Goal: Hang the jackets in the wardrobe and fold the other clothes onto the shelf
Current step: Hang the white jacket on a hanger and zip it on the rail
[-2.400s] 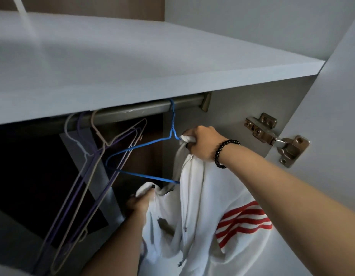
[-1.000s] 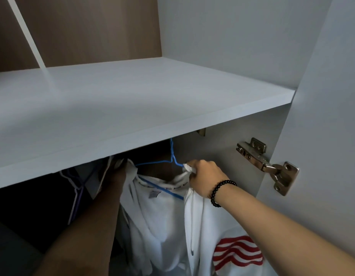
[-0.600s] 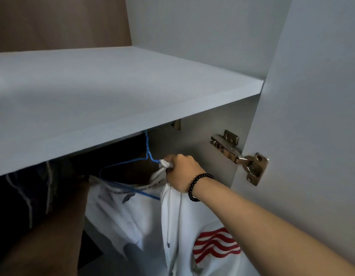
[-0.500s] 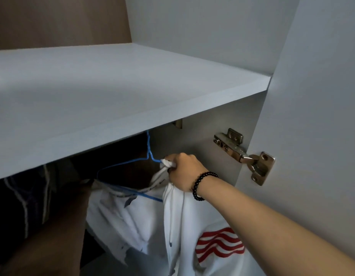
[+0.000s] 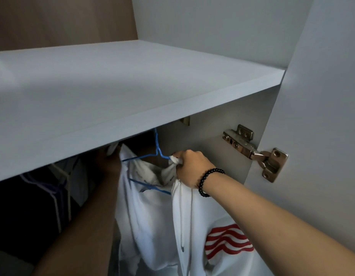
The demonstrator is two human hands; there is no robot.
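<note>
Our right hand [image 5: 189, 168] clamps the soft, limp white jacket [image 5: 152, 212] shoulder at the blue hanger [image 5: 158, 154]; left hand [image 5: 108, 162]'s grip we cannot tell.

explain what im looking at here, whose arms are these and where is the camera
There is no machine here: a person wears a wide-angle camera on the head, so the one view looks forward and down at their own arms reaching into a wardrobe.

The wide grey board across the picture is the shelf; nothing shows on the part in view. On the right is the open door with its metal hinge.

Below the shelf a blue hanger hangs; the rail it hooks on is hidden by the shelf. A white jacket with red stripes is being put on it. The right hand, with a black bead bracelet, grips the jacket's cloth at the hanger's right end. The left hand reaches up in shadow at the jacket's other shoulder; its grip is unclear. More hangers show dimly at left.
</note>
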